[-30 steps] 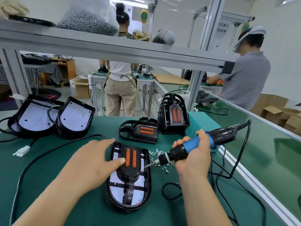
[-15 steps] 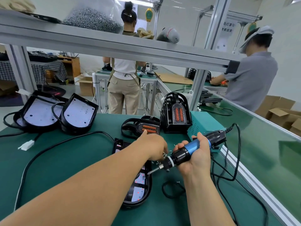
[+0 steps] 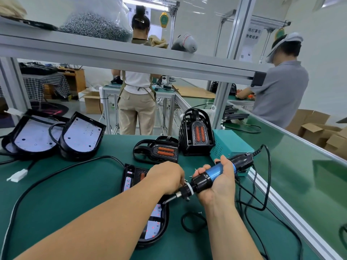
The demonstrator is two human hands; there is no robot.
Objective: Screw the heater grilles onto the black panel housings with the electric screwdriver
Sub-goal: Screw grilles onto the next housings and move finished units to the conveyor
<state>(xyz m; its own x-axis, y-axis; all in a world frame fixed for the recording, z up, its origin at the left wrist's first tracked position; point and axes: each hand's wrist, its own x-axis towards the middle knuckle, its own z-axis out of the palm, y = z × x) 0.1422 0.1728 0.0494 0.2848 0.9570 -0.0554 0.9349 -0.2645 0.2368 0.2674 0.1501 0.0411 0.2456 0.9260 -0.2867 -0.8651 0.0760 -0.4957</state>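
Left hand [image 3: 167,177] is off the grille [image 3: 142,176] now. It has crossed right to the loose screws [image 3: 187,198] beside the driver [image 3: 214,170]. Fingers are curled down and the tips are hidden behind the knuckles, so I can't tell if you've got a screw pinched. Right hand [image 3: 218,186] is wrapped round the driver's blue barrel, palm up, cord [image 3: 269,173] looping off to the right.

Panel [image 3: 155,228] lies flat on the table [image 3: 75,194] under your left forearm. The grille sits on it but is mostly covered. The panel's long axis runs away from you: rounded end near, square end far. The driver's axis runs far-right to near-left, bit pointing down-left with the tip just over the panel's right edge — well off vertical.

For this step:
- Take one screw only, and seat it on the bit or in the hole before you touch the trigger.
- Stand the driver upright, square to the panel, before driving. At this slant it will likely cam out or cross-thread.
- Nothing holds the grille while your left hand is at the screws, so put that hand back on it, flat and clear of the bit, or the grille may drift off its holes.
- Keep the cord off the panel.
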